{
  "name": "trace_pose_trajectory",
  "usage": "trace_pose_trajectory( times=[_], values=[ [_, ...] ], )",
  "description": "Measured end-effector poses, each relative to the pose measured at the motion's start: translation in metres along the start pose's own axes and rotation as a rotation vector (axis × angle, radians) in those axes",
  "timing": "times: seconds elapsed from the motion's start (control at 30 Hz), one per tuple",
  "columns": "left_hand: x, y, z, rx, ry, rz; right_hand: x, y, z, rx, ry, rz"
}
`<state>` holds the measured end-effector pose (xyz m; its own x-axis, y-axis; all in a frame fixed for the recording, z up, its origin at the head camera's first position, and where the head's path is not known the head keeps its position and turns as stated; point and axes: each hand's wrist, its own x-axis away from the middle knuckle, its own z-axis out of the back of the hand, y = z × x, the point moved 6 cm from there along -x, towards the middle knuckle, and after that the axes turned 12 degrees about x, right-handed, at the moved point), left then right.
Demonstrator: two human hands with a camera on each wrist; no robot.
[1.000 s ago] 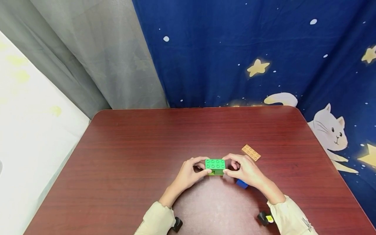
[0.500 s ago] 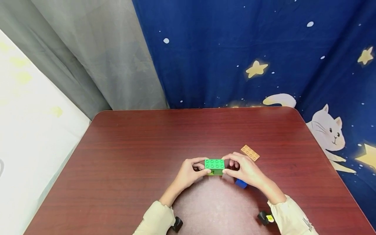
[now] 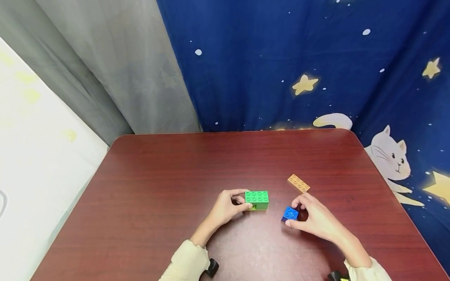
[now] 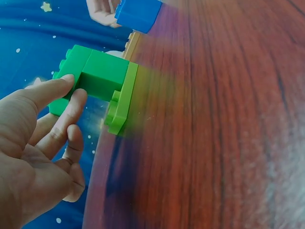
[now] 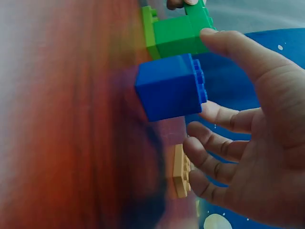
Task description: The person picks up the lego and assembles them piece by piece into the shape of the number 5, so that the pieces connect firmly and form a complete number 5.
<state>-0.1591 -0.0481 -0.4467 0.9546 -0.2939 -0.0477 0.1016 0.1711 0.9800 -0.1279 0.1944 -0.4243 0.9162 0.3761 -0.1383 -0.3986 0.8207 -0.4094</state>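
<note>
On the table stands a stack of toy building bricks: a green brick with two rows of studs on top, a smaller green brick below it, and a lime plate at the base. My left hand pinches the left end of the top brick between thumb and fingers. Right of the stack sits a blue brick, studs up. My right hand is around it, thumb at its near side and index finger by its far side. In the right wrist view a gap shows between thumb and blue brick.
A flat tan plate with studs lies behind the right hand. The dark red tabletop reaches back to grey and blue curtains. Black straps with small devices sit at the wrists.
My right hand has let go of the green stack and moved right and toward me, to the blue brick. My left hand has stayed on the stack.
</note>
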Motion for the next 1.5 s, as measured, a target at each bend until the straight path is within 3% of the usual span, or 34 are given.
trace_pose_trajectory(
  times=[0.13, 0.6, 0.9, 1.3, 1.5],
  values=[
    [0.001, 0.000, 0.002, 0.007, 0.001, 0.006, 0.007, 0.001, -0.004, 0.031, -0.023, -0.034],
    [0.001, -0.001, -0.001, 0.060, -0.015, 0.018, 0.008, 0.003, -0.009, 0.076, 0.027, -0.029],
    [0.000, 0.004, -0.002, -0.062, -0.040, -0.054, 0.003, 0.000, -0.001, 0.050, 0.082, 0.007],
    [0.001, 0.007, -0.002, -0.064, -0.051, -0.108, -0.005, -0.008, 0.011, 0.044, 0.165, 0.050],
    [0.003, 0.003, 0.000, -0.067, -0.030, -0.082, -0.012, -0.014, 0.020, 0.020, 0.170, 0.060]
  ],
)
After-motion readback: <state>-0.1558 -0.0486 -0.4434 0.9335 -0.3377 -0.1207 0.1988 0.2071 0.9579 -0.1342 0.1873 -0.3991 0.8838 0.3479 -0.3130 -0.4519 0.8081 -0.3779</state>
